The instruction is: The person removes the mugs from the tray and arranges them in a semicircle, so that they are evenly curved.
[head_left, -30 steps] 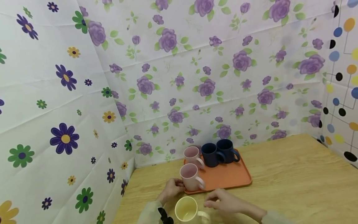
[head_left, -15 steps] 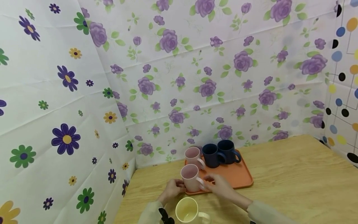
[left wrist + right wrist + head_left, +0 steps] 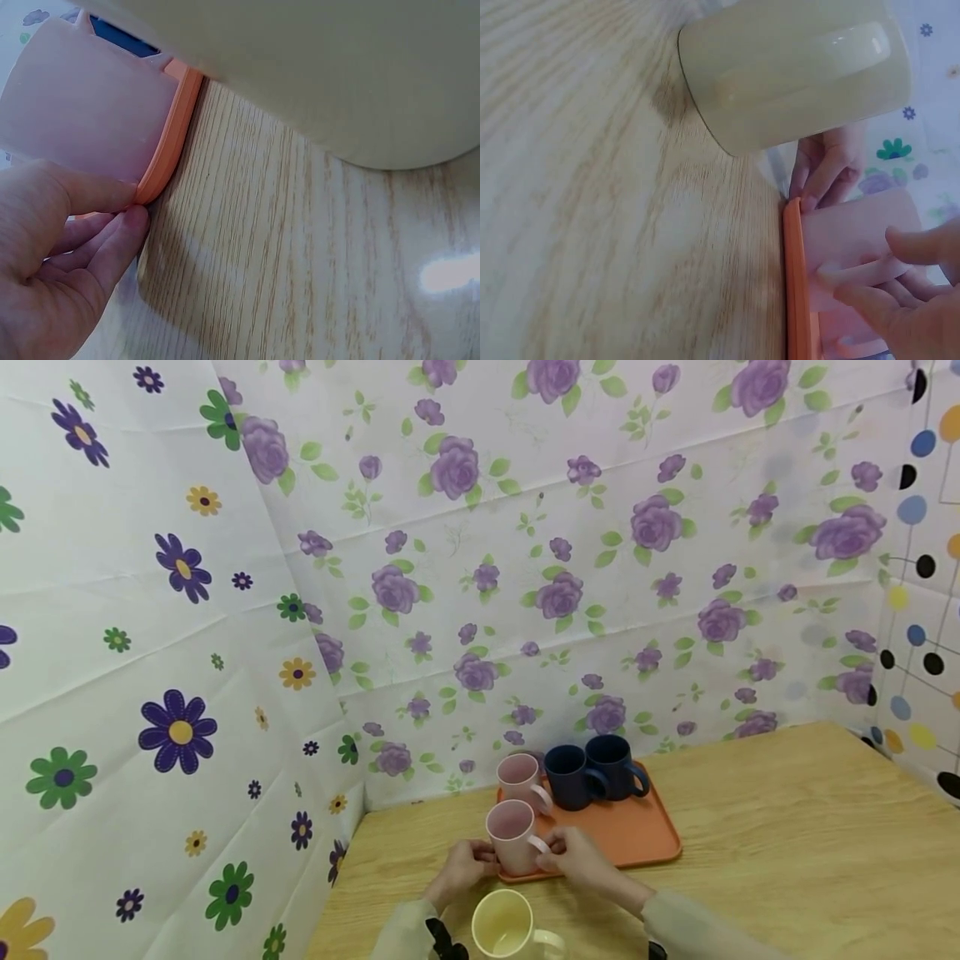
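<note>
At the front left corner of the orange tray, my left hand pinches the rim, thumb above and fingers below, as the left wrist view shows. The near pink mug stands upright on that corner. My right hand holds this mug's handle between thumb and fingers. Behind it on the tray stands a second pink mug. Two dark blue mugs, a left one and a right one, are beside that. A pale yellow mug stands on the table between my forearms.
The wooden table extends to the right of the tray. A flowered cloth wall rises behind it, with another patterned cloth on the left. The yellow mug stands close in front of the tray.
My right hand has moved from beside the yellow mug, forward to the near pink mug, and taken hold of its handle. My left hand has stayed at the tray corner.
</note>
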`<action>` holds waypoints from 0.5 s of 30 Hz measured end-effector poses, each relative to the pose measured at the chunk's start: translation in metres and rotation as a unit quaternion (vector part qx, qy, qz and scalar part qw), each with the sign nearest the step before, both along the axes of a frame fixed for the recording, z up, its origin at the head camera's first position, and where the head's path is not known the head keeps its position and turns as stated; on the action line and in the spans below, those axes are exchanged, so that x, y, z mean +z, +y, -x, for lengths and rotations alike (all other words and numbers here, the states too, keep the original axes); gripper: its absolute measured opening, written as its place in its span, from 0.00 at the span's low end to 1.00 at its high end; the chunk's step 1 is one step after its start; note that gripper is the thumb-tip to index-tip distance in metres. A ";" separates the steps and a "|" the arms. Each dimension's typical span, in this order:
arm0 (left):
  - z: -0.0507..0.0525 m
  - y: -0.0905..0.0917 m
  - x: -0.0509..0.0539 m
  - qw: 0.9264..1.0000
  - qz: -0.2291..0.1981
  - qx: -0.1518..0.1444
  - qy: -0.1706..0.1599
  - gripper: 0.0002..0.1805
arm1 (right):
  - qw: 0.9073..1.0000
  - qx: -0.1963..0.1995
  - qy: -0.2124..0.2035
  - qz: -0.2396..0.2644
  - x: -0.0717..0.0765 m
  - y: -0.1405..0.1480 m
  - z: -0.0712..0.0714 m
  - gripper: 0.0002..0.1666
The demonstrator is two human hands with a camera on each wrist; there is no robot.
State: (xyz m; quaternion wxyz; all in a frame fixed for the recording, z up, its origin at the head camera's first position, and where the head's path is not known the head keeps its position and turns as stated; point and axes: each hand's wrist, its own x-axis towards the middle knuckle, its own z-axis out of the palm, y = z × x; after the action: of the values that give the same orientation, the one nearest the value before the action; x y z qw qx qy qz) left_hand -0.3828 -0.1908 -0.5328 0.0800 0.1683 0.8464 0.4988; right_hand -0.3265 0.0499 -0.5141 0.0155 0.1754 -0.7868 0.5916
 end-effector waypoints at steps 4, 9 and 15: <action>0.000 0.002 0.000 1.000 -0.005 -0.004 0.003 0.17 | 0.998 -0.035 0.037 -0.023 -0.001 0.000 0.002 0.04; 0.002 0.002 -0.003 1.000 -0.016 -0.006 0.007 0.16 | 0.993 -0.067 0.083 -0.043 -0.004 0.004 0.007 0.03; 0.005 0.001 -0.006 1.000 0.005 -0.003 0.016 0.16 | 0.992 -0.065 0.103 -0.026 0.005 0.017 0.000 0.04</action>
State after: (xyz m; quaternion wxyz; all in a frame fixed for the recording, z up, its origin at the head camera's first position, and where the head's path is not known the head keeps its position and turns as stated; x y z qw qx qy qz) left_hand -0.3874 -0.1901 -0.5390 0.0683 0.1781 0.8497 0.4915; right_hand -0.3269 0.0666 -0.5088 0.1301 0.1841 -0.8058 0.5476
